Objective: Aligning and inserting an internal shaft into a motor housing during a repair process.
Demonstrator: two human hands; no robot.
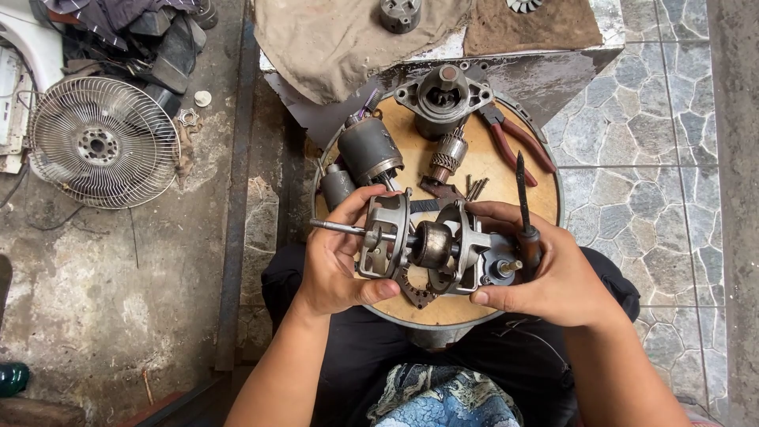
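My left hand (338, 257) grips the grey metal end bracket of a small motor assembly (427, 245), with a thin shaft sticking out to the left past my fingers. My right hand (545, 273) holds the other end of the same assembly, and a dark screwdriver (523, 209) rests in that hand, its blade pointing up. The rotor core shows between the two brackets. I hold the assembly just above a round wooden board (490, 162).
On the board lie a grey cylindrical motor housing (368, 149), a metal end casting (443, 96), a copper-wound armature (449, 156), red-handled pliers (514, 138) and several screws (474, 187). A wire fan guard (103, 142) lies on the concrete at left. Cloths (340, 39) cover the bench behind.
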